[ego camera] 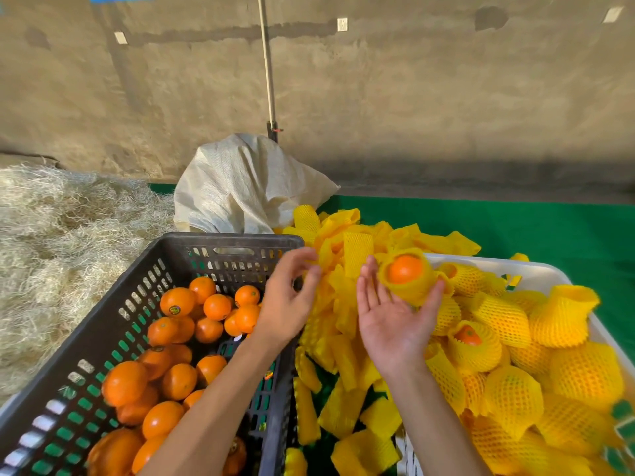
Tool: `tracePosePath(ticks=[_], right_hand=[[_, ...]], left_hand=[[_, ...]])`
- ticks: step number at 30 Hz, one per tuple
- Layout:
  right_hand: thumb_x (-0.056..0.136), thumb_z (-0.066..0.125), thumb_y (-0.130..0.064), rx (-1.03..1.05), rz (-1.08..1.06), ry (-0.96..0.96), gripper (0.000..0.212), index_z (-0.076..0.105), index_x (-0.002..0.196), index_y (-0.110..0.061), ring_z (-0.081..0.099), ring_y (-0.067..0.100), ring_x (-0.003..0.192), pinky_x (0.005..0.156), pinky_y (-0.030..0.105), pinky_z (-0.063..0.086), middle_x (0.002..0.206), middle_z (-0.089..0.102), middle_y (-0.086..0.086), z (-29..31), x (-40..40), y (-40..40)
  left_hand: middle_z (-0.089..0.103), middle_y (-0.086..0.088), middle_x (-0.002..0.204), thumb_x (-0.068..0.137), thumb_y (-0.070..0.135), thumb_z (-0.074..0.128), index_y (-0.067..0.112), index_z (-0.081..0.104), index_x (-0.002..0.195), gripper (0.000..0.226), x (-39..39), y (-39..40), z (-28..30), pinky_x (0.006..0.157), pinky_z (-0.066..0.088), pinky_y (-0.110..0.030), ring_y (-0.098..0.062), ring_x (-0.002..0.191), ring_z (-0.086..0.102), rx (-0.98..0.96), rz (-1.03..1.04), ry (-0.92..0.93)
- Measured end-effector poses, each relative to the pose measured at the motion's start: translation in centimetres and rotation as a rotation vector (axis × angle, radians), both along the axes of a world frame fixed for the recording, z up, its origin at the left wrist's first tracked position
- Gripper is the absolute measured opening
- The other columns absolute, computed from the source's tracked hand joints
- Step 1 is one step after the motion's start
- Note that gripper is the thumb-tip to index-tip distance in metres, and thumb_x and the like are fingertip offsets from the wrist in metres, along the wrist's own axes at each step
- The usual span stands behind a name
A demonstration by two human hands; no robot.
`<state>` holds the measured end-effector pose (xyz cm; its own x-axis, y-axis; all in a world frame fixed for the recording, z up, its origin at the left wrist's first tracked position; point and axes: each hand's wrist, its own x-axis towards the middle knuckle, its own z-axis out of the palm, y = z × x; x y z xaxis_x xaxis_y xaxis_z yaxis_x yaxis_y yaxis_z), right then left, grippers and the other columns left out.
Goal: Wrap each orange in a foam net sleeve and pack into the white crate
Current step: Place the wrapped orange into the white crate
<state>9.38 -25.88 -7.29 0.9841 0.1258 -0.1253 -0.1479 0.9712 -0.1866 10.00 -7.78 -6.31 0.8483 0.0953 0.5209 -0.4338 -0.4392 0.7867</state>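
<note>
The white crate [546, 271] serves as the landmark. Just above its near-left corner, the right hand [391, 317] lies palm up with fingers spread apart, and a wrapped orange [405, 274] in a yellow foam net sleeve rests against the fingertips and thumb, its orange top showing through the sleeve's open end; the hand cradles it loosely rather than clamping it. Inside the white crate lie many sleeved oranges [515, 396]. Left of the white crate a heap of empty foam sleeves [343, 304] covers the green mat [532, 225]. The left hand [285, 304] hovers at that heap's edge, thumb and fingers curled near a sleeve, slightly apart; whether it grips one I cannot tell. Further left of the white crate stands a dark crate [137, 286] of bare oranges [178, 379], with a white sack [240, 187] behind
</note>
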Motion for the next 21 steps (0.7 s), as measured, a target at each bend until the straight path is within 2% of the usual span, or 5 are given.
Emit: tracePosePath(ticks=[2,4,8,14,21], right_hand=[[0.077,0.061,-0.079,-0.08,-0.077,0.025,0.098,0.059,0.139,-0.004,0.063,0.036,0.124,0.093,0.045,0.057,0.138,0.063,0.018,-0.1,0.0,0.0],[0.083,0.037,-0.088,-0.187,-0.163,0.137,0.097,0.065,0.131,-0.008,0.072,0.031,0.109,0.084,0.042,0.057,0.128,0.07,0.016,-0.9,0.0,0.3],[0.089,0.026,-0.085,-0.342,-0.301,0.217,0.094,0.065,0.124,-0.007,0.076,0.031,0.089,0.079,0.041,0.055,0.112,0.075,0.019,-1.5,0.2,0.8],[0.108,0.042,-0.034,-0.739,-0.254,0.254,0.043,0.041,0.146,-0.013,0.071,0.028,0.107,0.094,0.042,0.053,0.141,0.059,0.012,-2.2,0.9,1.3],[0.106,0.05,-0.02,-1.288,-0.019,0.329,0.063,0.021,0.161,-0.022,0.035,0.027,0.146,0.111,0.039,0.034,0.165,0.027,0.003,-4.1,1.6,1.2]], left_hand=[[0.066,0.012,0.112,0.107,0.027,0.054,0.018,0.062,0.122,0.02,0.5,1.6,-1.5,0.087,0.051,-0.02,-0.003,0.106,0.062,-0.078,0.236,0.054],[0.064,0.0,0.117,0.106,0.028,0.054,0.012,0.062,0.122,0.025,0.9,3.9,-4.2,0.094,0.051,-0.036,-0.013,0.109,0.059,0.026,0.38,0.266],[0.027,-0.014,0.155,0.1,0.021,0.058,0.013,0.05,0.138,0.04,-1.1,6.7,-10.4,0.094,0.051,-0.051,-0.038,0.136,0.029,0.658,0.393,0.72],[0.019,-0.015,0.149,0.101,0.026,0.062,0.015,0.05,0.133,0.036,-1.4,5.6,-11.8,0.08,0.059,-0.036,-0.038,0.137,0.024,0.802,0.442,0.759],[0.019,-0.017,0.152,0.107,0.022,0.051,0.02,0.046,0.14,0.033,-1.9,5.1,-13.6,0.091,0.058,-0.041,-0.045,0.148,0.017,0.861,0.385,0.933]])
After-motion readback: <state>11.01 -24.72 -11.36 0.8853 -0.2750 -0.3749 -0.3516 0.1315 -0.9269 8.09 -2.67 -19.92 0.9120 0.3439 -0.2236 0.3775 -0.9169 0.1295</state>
